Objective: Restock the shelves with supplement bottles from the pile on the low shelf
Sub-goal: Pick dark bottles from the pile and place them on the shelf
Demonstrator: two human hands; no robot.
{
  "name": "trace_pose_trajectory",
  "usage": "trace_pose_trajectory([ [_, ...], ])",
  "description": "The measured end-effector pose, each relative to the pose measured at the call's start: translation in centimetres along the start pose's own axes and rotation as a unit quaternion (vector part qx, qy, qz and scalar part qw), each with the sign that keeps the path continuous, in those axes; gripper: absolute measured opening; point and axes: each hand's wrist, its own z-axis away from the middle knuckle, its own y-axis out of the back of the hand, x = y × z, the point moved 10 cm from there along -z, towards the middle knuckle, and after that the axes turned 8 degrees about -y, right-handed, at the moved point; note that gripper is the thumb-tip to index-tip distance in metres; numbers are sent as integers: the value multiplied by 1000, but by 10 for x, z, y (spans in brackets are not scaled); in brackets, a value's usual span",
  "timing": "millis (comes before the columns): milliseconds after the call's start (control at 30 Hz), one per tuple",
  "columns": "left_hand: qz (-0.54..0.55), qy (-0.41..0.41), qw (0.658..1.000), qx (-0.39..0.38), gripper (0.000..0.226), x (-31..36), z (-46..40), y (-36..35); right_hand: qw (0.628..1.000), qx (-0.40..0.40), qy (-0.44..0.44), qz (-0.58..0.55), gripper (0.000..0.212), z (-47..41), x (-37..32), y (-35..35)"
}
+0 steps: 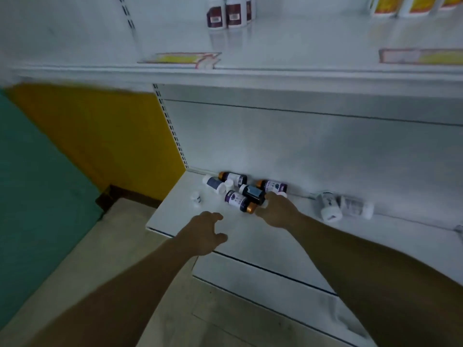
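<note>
Both forearms reach over the low shelf's (175, 216) front edge; left hand (204, 232) hovers loosely spread, holding nothing; right hand (276, 209) touches the bottle pile (240, 191), grip unclear.

It was a shop: white retail shelving (275, 76) with slotted uprights (172, 131), price labels (180, 58) along the upper shelf's front edge, and labelled supplement bottles (226, 13) stood in rows near its back edge.
</note>
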Motion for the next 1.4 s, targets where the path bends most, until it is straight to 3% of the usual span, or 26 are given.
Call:
trace_pose_trajectory([
  [133, -63, -95, 993, -29, 69, -32, -52, 16, 995, 28, -84, -38, 54, -22, -1, -24],
  [267, -111, -163, 980, -35, 70, -34, -102, 10, 990, 62, -125, 3, 45, -45, 6, -30],
  [400, -183, -229, 955, -32, 72, -16, -150, -21, 993, 62, -93, 32, 61, -83, 8, -39],
  [500, -291, -251, 923, -17, 77, -15, -174, -45, 988, 30, -49, 140, 76, -107, 11, -60],
  [567, -314, -262, 912, 2, 80, -19, -181, -54, 974, 48, -49, 217, 71, -115, 19, -64],
  [633, -338, -272, 900, 46, 77, -17, -179, -51, 969, 104, -74, 210, 52, -112, 26, -56],
  [733, -327, -276, 900, 85, 51, -13, -174, -45, 964, 139, -116, 196, 43, -104, 35, -52],
  [833, -190, -215, 956, 53, 35, -34, -165, -43, 961, 145, -130, 197, 51, -93, 42, -54],
  [900, 25, -122, 992, 28, 36, -60, -153, -38, 972, 149, -176, 41, 56, -74, 54, -49],
  [933, 169, -71, 983, 16, 36, -71, -142, -38, 961, 149, -204, -112, 55, -60, 62, -49],
  [967, 307, -27, 951, 3, 33, -78, -128, -37, 917, 134, -224, -300, 51, -44, 64, -55],
  [1033, 498, 16, 867, -30, 22, -78, -90, -35, 758, 74, -223, -609, 36, -7, 48, -78],
  [1100, 610, 9, 790, -60, 19, -65, -48, -23, 632, 20, -182, -753, 26, 34, 16, -89],
  [1133, 644, -1, 762, -69, 21, -57, -27, -13, 608, -4, -156, -779, 26, 54, -2, -88],
  [1233, 677, -55, 730, -76, 26, -33, 33, 19, 631, -18, -108, -768, 36, 114, -44, -78],
  [1400, 711, -103, 687, -106, 29, -3, 122, 68, 700, 64, -51, -709, 61, 208, -98, -42],
])
